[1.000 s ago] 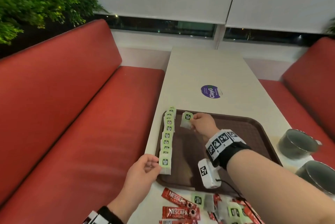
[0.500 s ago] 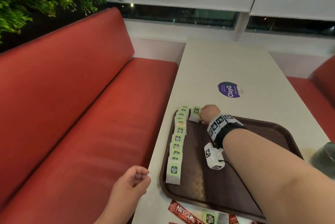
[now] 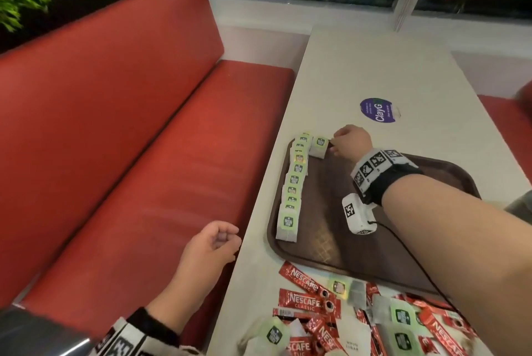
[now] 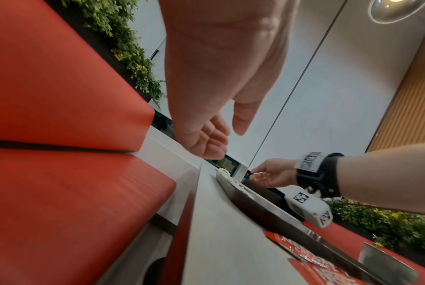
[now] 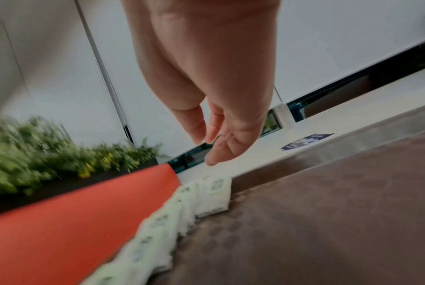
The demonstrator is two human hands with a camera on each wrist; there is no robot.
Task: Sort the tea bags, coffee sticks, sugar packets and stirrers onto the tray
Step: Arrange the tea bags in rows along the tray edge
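A brown tray (image 3: 374,240) lies on the white table. A row of green-labelled tea bags (image 3: 293,182) runs along its left edge. One more tea bag (image 3: 319,146) lies at the tray's far left corner, beside the top of the row. My right hand (image 3: 335,144) hovers just right of it. In the right wrist view its fingers (image 5: 207,146) hang relaxed above that tea bag (image 5: 217,190) and hold nothing. My left hand (image 3: 227,236) is loosely curled and empty, off the table's left edge over the bench. Nearer me lies a pile of red coffee sticks (image 3: 305,301), loose tea bags (image 3: 401,316) and a white sugar packet (image 3: 352,338).
A red bench (image 3: 129,154) runs along the table's left side. A purple round sticker (image 3: 378,110) is on the table beyond the tray. Part of a grey metal cup (image 3: 521,206) shows at the right edge. Plants stand behind the bench.
My right hand carried a tea bag to the tray's far left corner and let it go there. My left hand released the nearest tea bag of the row and drew back off the table.
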